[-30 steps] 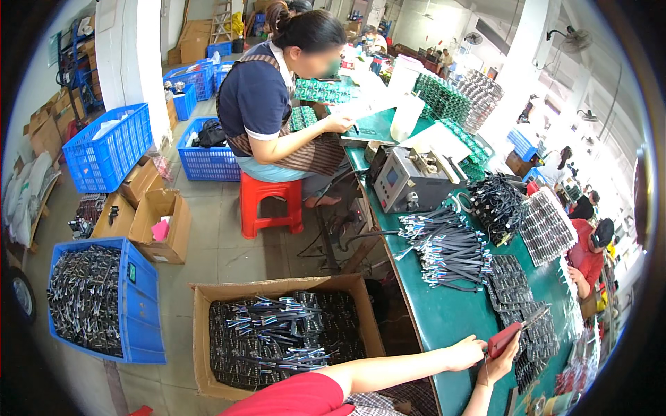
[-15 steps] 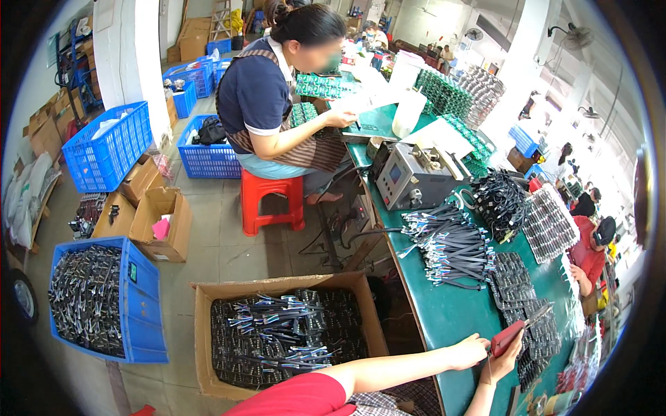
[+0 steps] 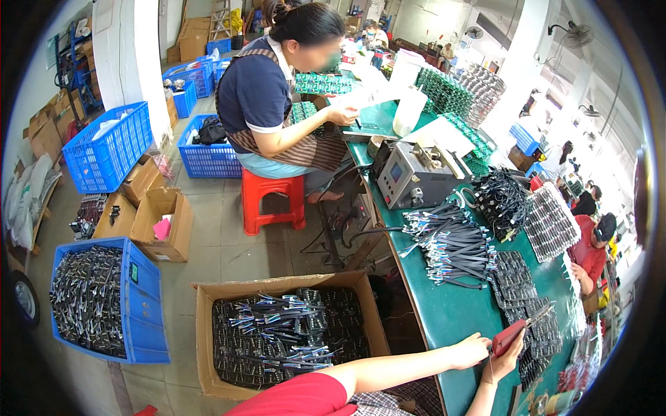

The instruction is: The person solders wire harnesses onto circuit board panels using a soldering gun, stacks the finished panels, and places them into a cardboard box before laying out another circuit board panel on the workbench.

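My right hand (image 3: 505,362) is closed round a red-handled tool (image 3: 508,338) with a pointed metal end, held above the bench's near right part. Its exact kind is not clear. Just left of it is my left hand (image 3: 473,351), fingers bent together close to the handle; what they pinch, if anything, is too small to name. A thin strand shows between the hands. Beyond the tool's tip, black moulded parts (image 3: 517,284) lie in joined rows on the green bench (image 3: 444,315). A pile of black cables with stripped coloured ends (image 3: 454,249) lies farther up.
A grey machine (image 3: 420,177) stands on the bench, with a heap of black cables (image 3: 503,201) nearby. An open carton (image 3: 201,333) of cables and black parts is left of my arm. A blue crate (image 3: 149,312) stands farther left. A co-worker (image 3: 253,104) sits on a red stool (image 3: 274,204).
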